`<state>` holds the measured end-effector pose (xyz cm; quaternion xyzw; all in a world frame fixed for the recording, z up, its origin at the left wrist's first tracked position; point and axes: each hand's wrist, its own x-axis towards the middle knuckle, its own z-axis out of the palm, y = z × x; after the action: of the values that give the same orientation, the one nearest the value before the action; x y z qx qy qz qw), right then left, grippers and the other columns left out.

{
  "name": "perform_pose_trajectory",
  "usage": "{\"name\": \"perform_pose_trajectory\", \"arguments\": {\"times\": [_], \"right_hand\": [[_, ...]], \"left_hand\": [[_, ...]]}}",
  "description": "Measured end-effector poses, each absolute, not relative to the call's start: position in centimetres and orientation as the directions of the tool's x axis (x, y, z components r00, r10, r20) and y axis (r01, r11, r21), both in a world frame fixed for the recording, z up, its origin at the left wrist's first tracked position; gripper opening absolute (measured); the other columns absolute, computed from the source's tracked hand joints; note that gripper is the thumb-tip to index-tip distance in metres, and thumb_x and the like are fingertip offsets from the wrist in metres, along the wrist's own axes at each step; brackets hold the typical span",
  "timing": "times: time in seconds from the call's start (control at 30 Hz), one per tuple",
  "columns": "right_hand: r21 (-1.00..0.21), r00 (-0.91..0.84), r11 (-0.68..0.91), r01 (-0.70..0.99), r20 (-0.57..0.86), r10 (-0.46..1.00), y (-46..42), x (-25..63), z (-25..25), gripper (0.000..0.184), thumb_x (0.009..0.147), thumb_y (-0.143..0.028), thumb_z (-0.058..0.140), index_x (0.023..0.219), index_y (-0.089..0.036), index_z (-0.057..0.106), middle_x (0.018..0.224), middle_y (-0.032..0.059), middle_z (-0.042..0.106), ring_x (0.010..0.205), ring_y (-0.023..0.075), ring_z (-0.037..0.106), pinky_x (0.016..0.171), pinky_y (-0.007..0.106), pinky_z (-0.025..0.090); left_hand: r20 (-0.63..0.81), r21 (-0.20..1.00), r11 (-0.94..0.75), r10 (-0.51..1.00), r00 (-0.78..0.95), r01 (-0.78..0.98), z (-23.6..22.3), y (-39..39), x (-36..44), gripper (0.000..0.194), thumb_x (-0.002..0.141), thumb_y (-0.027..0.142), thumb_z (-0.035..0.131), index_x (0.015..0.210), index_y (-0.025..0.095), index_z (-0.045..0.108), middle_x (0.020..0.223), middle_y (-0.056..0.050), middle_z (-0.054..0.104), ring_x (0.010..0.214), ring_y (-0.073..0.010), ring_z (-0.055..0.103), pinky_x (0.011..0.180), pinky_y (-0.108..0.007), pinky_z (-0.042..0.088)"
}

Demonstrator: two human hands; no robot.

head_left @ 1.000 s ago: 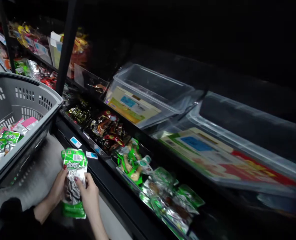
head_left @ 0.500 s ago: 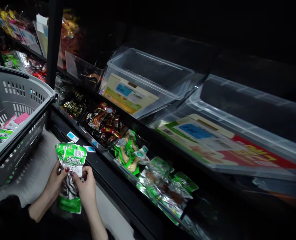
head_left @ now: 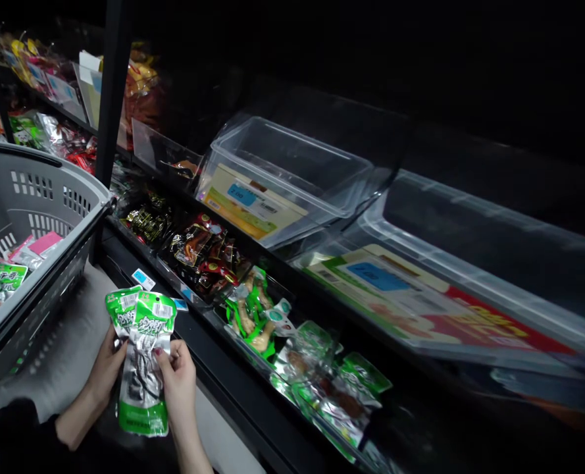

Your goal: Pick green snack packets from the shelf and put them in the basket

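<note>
Two green and silver snack packets overlap in front of me, bar codes near their tops. My right hand [head_left: 178, 375] pinches the front snack packet [head_left: 147, 368] by its right edge, thumb on the silver part. My left hand [head_left: 107, 368] is closed at the left side, around the rear snack packet [head_left: 119, 306]; its fingertips are partly hidden behind the packets. Most of the rear packet is covered by the front one. To the left stands a grey shopping basket [head_left: 82, 172] with green packets [head_left: 6, 276] and a pink packet [head_left: 44, 243] inside.
A black shelf edge [head_left: 213, 359] runs diagonally past my right hand. Its lower bins hold dark packets [head_left: 201, 250], green-trimmed packets [head_left: 255, 316] and silver-green packets [head_left: 322, 375]. Clear plastic bins [head_left: 292, 178] with price labels sit above. A black post [head_left: 112, 92] rises behind the basket.
The front packet has come to lie flatter and more fully in view, and the two packets' tops have spread apart. My left thumb has slipped from the front packet's face to its edge. The view has tilted up slightly.
</note>
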<state>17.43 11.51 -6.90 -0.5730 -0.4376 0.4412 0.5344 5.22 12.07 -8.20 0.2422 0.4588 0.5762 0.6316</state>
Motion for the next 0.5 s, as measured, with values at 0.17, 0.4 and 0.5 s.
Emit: {"name": "perform_pose_trajectory", "arguments": {"times": [0.17,0.4,0.5], "right_hand": [[-0.997,0.222,-0.059,0.045,-0.048,0.974,11.51,17.57,-6.69,0.028,0.071,-0.035,0.058,0.062,-0.022,0.036,0.055,-0.0079,0.032,0.049,0.0096,0.032,0.046,0.021,0.028],[-0.995,0.222,-0.098,0.027,-0.090,0.971,11.46,17.50,-7.25,0.029,0.070,-0.035,0.059,0.062,-0.022,0.035,0.054,-0.0086,0.031,0.048,0.0088,0.029,0.044,0.021,0.026],[-0.994,0.226,-0.104,0.025,-0.096,0.970,11.50,17.50,-7.47,0.030,0.069,-0.035,0.060,0.062,-0.022,0.035,0.054,-0.0085,0.031,0.049,0.0086,0.029,0.045,0.021,0.026]], "left_hand": [[-0.311,0.837,0.224,0.945,-0.097,-0.500,-8.30,12.06,5.45,0.046,0.069,0.033,0.065,0.112,0.019,0.056,0.111,-0.008,0.065,0.105,-0.0248,0.058,0.088,-0.032,0.043],[-0.323,0.847,0.240,0.941,-0.101,-0.475,-8.54,11.94,5.48,0.040,0.070,0.032,0.063,0.107,0.017,0.059,0.106,-0.008,0.067,0.099,-0.0256,0.059,0.086,-0.034,0.044],[-0.316,0.860,0.233,0.941,-0.117,-0.455,-8.87,11.95,5.39,0.039,0.072,0.030,0.061,0.108,0.016,0.057,0.106,-0.008,0.066,0.099,-0.0254,0.059,0.086,-0.034,0.043]]}}
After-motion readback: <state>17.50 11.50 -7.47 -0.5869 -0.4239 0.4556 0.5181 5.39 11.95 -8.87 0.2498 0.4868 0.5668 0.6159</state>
